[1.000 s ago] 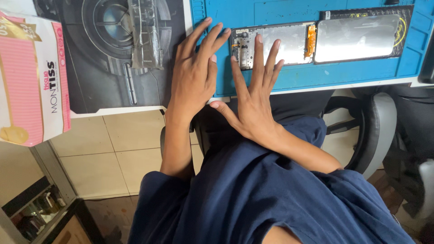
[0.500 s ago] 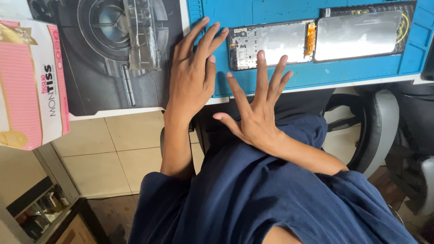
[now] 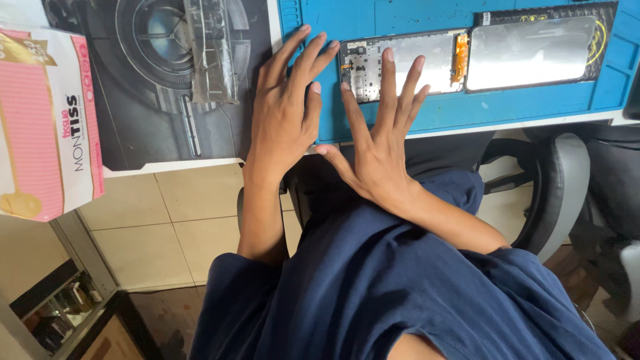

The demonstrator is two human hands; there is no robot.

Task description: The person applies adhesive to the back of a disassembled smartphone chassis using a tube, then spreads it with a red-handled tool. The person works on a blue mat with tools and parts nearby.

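Note:
My left hand (image 3: pixel 283 117) lies flat with its fingers spread, across the seam between a dark printed mat (image 3: pixel 147 87) and a blue work mat (image 3: pixel 427 110). My right hand (image 3: pixel 380 137) hovers beside it, fingers apart, their tips over the near end of an opened phone body (image 3: pixel 400 63) with bare circuit parts and an orange strip. Neither hand holds anything. A detached phone screen panel (image 3: pixel 530 53) lies face up to the right of the phone body on the blue mat.
A clear plastic phone part (image 3: pixel 210 50) rests on the dark mat. A pink and white tissue box (image 3: pixel 43 123) stands at the left table edge. Below are a tiled floor (image 3: pixel 173 220), my blue shirt and a grey office chair (image 3: pixel 560 187).
My right hand has slid forward and slightly right, its fingertips now over the phone body. My left hand stays flat in place.

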